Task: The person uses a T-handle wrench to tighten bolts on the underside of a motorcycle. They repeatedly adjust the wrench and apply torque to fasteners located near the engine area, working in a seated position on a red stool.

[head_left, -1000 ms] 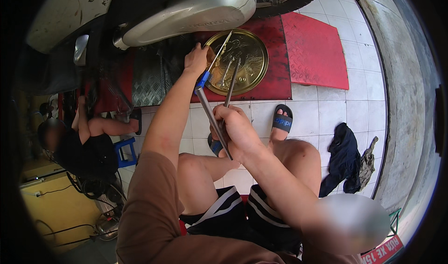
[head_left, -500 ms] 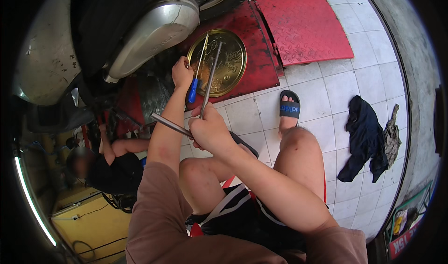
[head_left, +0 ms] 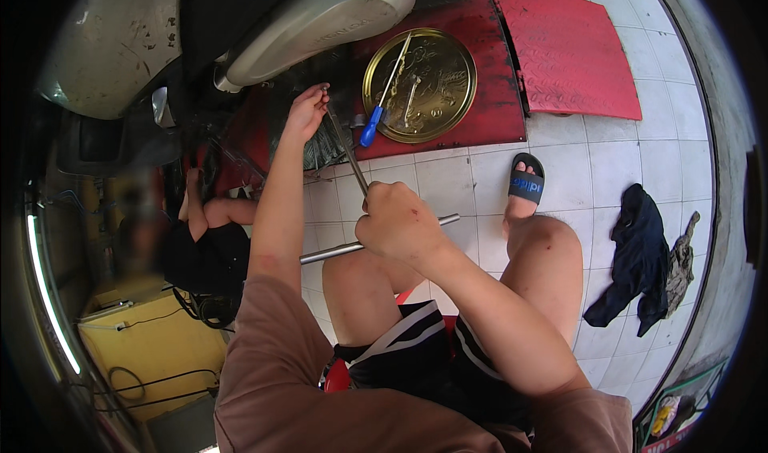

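My right hand [head_left: 402, 222] is closed around a steel T-handle wrench [head_left: 346, 144] where its shaft meets the crossbar. The crossbar sticks out on both sides of the fist, over my knees. The shaft slants up and left to my left hand [head_left: 306, 114], whose fingers are pinched together at its tip. A small dark thing shows at those fingertips, too small to name. Right of the left hand, a round gold-coloured tray [head_left: 469, 105] holds a blue-handled screwdriver [head_left: 371, 127], its blade lying across the tray, and a small metal piece [head_left: 411, 101].
Above stands a motorbike with a silver engine cover [head_left: 336, 27], over a red metal platform [head_left: 500, 105] with a red ramp plate [head_left: 572, 61]. Dark cloth [head_left: 636, 257] lies on the white tiles at right. Another person [head_left: 210, 249] sits at left beside a yellow cabinet [head_left: 160, 357].
The wrench has swung away from the tray; its tip now meets my left fingertips. My right hand has turned, with the crossbar now reaching out to its right too. The view has shifted.
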`<state>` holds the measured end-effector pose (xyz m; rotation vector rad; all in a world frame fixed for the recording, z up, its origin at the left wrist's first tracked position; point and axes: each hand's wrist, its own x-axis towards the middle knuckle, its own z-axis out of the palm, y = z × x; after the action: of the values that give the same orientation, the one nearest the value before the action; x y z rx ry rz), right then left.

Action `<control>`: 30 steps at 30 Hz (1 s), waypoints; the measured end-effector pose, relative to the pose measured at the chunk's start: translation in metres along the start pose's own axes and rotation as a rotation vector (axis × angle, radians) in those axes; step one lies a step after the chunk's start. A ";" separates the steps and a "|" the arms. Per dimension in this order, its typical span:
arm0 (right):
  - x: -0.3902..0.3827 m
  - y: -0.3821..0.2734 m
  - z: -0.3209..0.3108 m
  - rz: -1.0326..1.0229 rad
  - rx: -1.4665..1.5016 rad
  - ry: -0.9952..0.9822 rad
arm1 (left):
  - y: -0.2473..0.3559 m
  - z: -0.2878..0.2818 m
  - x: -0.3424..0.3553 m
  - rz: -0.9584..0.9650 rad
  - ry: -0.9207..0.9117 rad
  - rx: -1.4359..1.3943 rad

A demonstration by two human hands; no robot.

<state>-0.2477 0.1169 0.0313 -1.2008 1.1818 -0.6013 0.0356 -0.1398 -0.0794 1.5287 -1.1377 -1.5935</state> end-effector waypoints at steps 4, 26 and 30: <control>0.009 0.003 0.012 -0.001 -0.024 0.020 | 0.001 -0.006 -0.018 -0.005 -0.042 0.045; 0.013 0.009 0.017 0.051 -0.193 0.085 | -0.033 0.040 -0.020 0.152 -0.018 0.756; 0.011 0.008 0.007 0.076 -0.298 0.113 | -0.037 0.062 -0.018 0.326 -0.010 1.120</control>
<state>-0.2395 0.1129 0.0190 -1.3785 1.4431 -0.4501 -0.0189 -0.0987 -0.1085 1.7849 -2.3532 -0.7011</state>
